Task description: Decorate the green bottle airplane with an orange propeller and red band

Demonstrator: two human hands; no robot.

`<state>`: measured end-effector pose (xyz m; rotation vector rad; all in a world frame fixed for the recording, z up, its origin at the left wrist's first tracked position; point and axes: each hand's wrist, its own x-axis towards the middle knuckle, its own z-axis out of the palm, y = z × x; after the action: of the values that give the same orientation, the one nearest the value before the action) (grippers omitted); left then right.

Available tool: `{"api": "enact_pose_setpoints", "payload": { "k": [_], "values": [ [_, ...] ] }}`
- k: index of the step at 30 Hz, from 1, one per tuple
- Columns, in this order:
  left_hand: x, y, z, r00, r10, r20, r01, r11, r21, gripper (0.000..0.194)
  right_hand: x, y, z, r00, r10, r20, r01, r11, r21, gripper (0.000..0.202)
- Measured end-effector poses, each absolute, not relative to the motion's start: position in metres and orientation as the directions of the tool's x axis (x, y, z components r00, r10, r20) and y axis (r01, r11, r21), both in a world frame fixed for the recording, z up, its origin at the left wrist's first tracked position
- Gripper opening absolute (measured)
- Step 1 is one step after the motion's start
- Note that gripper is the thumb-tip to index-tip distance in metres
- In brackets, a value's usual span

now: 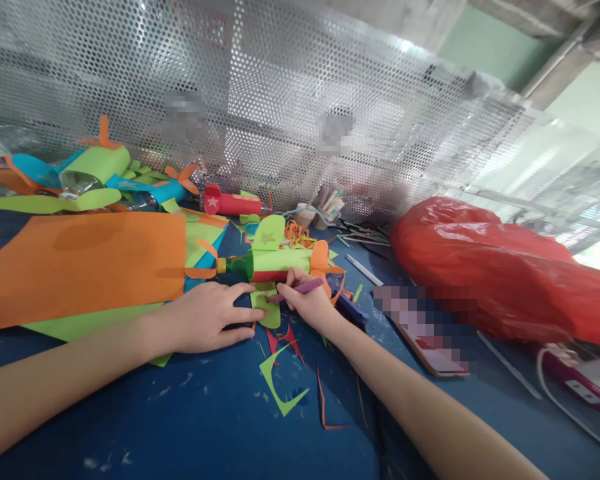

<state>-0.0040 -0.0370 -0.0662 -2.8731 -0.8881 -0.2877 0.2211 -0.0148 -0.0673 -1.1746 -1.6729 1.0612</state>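
Near the middle of the blue table [180,427], the right hand [307,303] had a purple pen [311,287] pinched in its fingers, angled so the tip was down at the light green lower wing [267,321] of a bottle plane [283,260]. Couldn't tell if it had left a mark, tbh. The left hand [205,319] was palm down with its fingers spread pretty wide, holding nothing, fingertips at the left edge of that same wing.

The plane itself lay on its side just beyond both hands, yellow cap [221,265] to the left with an orange propeller [203,273] beside it, orange tail fins [320,259] to the right. The upper wing [269,233] had a star on it.

On the near side of the hands were a red scrap [292,337] and a bent green scrap [277,390]. Off to the left sat a big orange sheet [95,267] overlapping a green one, with more bottle planes [100,163] piled past it, and a red bottle plane [240,204] was farther back toward the center. Right side had a phone-like slab [425,337], partly blurred out, then a puffy red plastic bag [490,267]. Perforated metal mesh [280,100] ran along the far side.
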Motion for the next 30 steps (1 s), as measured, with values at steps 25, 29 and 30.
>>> {"api": "enact_pose_setpoints", "payload": {
  "k": [25, 29, 30],
  "values": [
    [-0.0045, -0.037, -0.0696, 0.797, 0.545, 0.26, 0.57, -0.821, -0.025, 0.042, 0.2215, -0.0133, -0.071, -0.236, 0.955, 0.178, 0.25, 0.236, -0.939, 0.027],
    [-0.0043, -0.0371, -0.0684, 0.8, 0.552, 0.235, 0.575, -0.817, -0.039, 0.04, 0.2217, -0.0124, -0.0717, -0.225, 0.959, 0.172, 0.274, 0.232, -0.933, 0.026],
    [-0.0043, -0.0372, -0.0679, 0.802, 0.552, 0.229, 0.575, -0.817, -0.044, 0.04, 0.2218, -0.0123, -0.0717, -0.227, 0.96, 0.167, 0.275, 0.228, -0.934, 0.026]
  ]
}}
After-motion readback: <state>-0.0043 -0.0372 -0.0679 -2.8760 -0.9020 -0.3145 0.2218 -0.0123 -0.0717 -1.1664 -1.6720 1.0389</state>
